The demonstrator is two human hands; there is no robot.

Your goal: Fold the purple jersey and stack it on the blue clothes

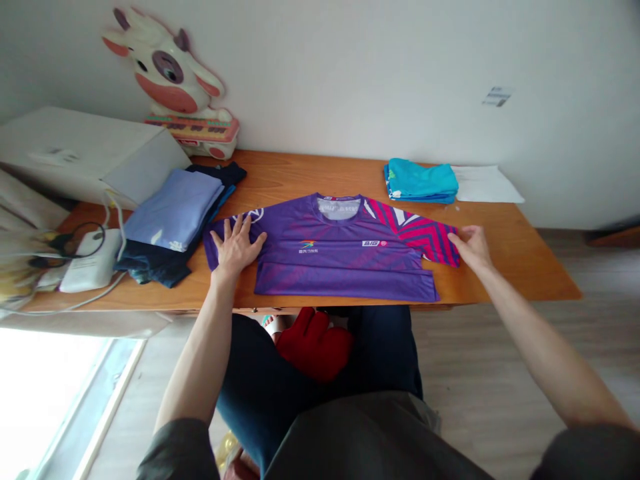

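A purple T-shirt (345, 270) lies face up on the wooden table (300, 175), its collar toward the wall and its lower part folded up, with a fold edge near the table's front. Its left-hand sleeve is purple with a white mark; the other one is pink with dark zigzag stripes. My left hand (237, 245) rests flat on the purple sleeve, fingers spread. At the striped sleeve's outer edge, my right hand (471, 247) pinches the cloth between thumb and fingers.
Folded clothes (173, 208) are stacked at left beside a white box (90, 150) and a white power adapter (93, 260) with cables. A cow-shaped toy keyboard (200, 133) leans on the wall. At back right lie folded turquoise cloth (423, 180) and white paper (485, 185).
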